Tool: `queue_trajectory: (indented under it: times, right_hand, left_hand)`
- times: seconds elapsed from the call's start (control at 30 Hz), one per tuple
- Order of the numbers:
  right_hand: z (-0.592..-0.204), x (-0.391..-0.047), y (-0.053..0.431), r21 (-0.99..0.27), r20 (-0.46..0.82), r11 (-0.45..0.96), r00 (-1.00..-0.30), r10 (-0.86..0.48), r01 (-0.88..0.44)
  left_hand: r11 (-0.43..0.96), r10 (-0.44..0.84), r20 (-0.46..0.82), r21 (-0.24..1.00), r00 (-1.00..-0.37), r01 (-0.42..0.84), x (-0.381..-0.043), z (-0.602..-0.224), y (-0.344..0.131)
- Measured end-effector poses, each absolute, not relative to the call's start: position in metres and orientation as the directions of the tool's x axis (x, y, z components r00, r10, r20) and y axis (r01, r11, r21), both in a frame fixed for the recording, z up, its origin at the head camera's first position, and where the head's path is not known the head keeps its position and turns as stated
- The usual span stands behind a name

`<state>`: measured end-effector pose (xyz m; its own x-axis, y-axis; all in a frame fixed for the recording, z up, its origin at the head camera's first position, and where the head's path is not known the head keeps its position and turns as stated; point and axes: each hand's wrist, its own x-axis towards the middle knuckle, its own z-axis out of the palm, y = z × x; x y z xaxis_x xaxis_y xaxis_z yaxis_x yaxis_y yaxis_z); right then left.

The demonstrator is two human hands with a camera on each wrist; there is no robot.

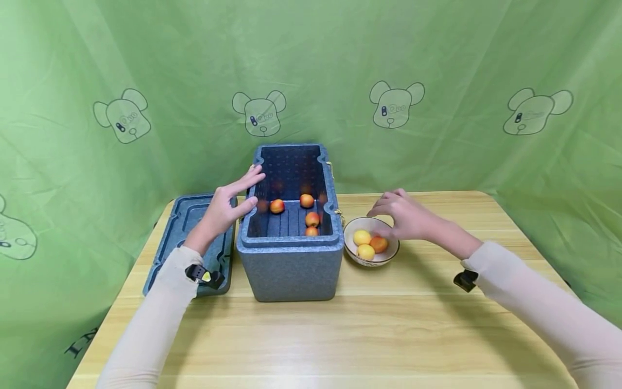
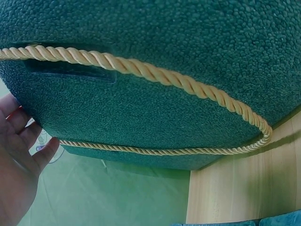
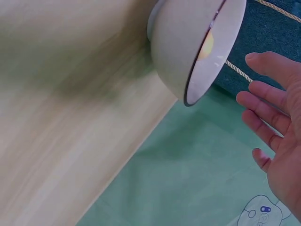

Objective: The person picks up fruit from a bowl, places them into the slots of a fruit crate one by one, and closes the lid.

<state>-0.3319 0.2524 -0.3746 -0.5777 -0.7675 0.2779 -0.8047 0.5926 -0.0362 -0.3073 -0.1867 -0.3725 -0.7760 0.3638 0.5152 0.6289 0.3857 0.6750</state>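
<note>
A grey-blue foam box (image 1: 291, 273) stands uncovered on the table, several red-orange fruits (image 1: 312, 219) lying on its floor. Against its left rim rests my left hand (image 1: 228, 208), fingers extended; the left wrist view shows the same hand (image 2: 19, 157) at the box's edge beside a gold rope (image 2: 164, 82). To the right of the box is a white bowl (image 1: 352, 246) with two yellow fruits (image 1: 362, 237) and an orange fruit (image 1: 379, 244). My right hand (image 1: 400, 213) hovers over the bowl's far right side. In the right wrist view its fingers are loosely bent, holding nothing.
The foam lid (image 1: 187, 216) lies flat left of the box, partly beneath my left forearm. Wooden table (image 1: 389, 324) surface extends in front. A green curtain (image 1: 330, 65) printed with bear heads hangs behind the table and at both sides.
</note>
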Motion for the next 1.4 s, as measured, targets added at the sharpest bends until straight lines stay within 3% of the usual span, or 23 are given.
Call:
queue_trajectory:
  times: [0.67, 1.0, 1.4]
  right_hand:
    - [-0.399, -0.329, 0.255, -0.003, 0.163, 0.621, -0.614, -0.773, -0.783]
    - [-0.402, -0.329, 0.253, 0.065, 0.143, 0.573, -0.561, -0.815, -0.817]
    - [-0.408, -0.331, 0.252, 0.019, 0.104, 0.587, -0.582, -0.806, -0.809]
  left_hand:
    - [0.387, 0.363, 0.519, 0.671, -0.774, 0.632, -0.308, -0.373, -0.186]
    - [0.393, 0.361, 0.512, 0.674, -0.779, 0.625, -0.307, -0.373, -0.186]
    - [0.39, 0.364, 0.5, 0.684, -0.785, 0.617, -0.307, -0.372, -0.186]
